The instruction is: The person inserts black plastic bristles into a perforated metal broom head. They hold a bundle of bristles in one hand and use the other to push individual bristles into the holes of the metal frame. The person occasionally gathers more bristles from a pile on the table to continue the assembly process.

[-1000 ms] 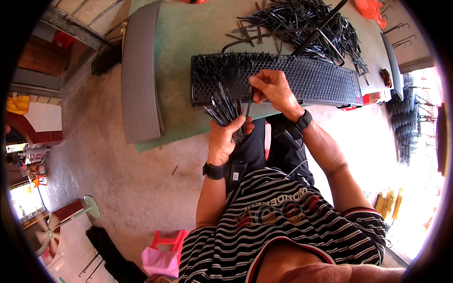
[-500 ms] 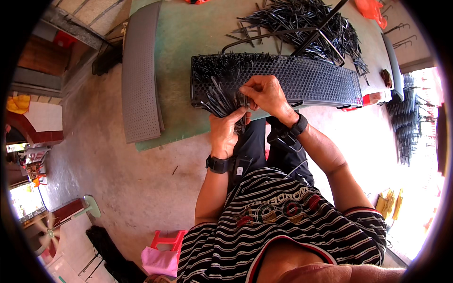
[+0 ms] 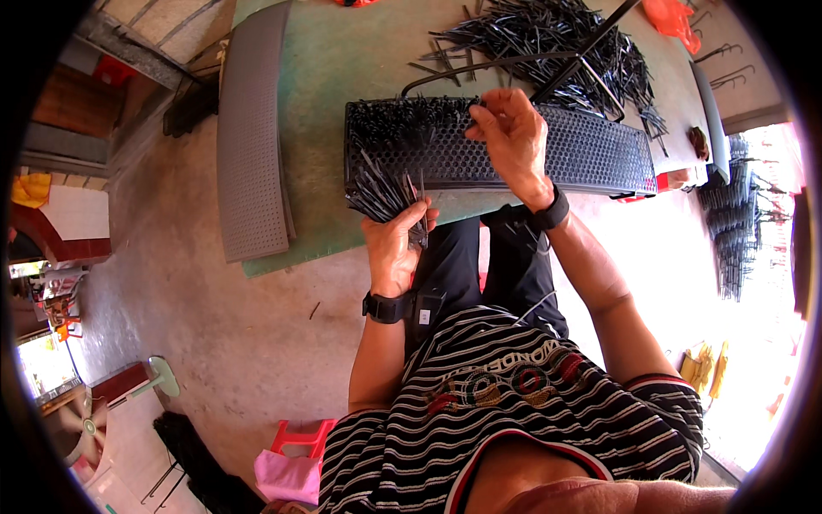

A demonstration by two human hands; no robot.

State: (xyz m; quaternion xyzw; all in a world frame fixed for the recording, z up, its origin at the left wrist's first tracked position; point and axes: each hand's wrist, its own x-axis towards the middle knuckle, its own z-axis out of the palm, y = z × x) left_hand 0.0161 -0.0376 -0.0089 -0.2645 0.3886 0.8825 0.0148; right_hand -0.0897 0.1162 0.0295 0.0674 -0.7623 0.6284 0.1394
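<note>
A long black perforated panel [image 3: 591, 154] lies across the green table [image 3: 342, 77]; its left part bristles with thin black pins stuck into the holes. My left hand [image 3: 396, 244] sits at the table's near edge, shut on a fanned bundle of black pins [image 3: 381, 190]. My right hand [image 3: 512, 137] is over the panel's middle, fingertips pinched on a single pin at the far rim of the panel, next to the filled patch.
A big heap of loose black pins [image 3: 548, 38] lies at the table's far side with a black rod across it. A grey perforated panel [image 3: 251, 128] lies along the table's left edge. A pink stool [image 3: 295, 458] stands on the concrete floor.
My right hand has gone from the bundle in my left hand up to the panel's far rim. The left hand with the bundle has shifted slightly toward me.
</note>
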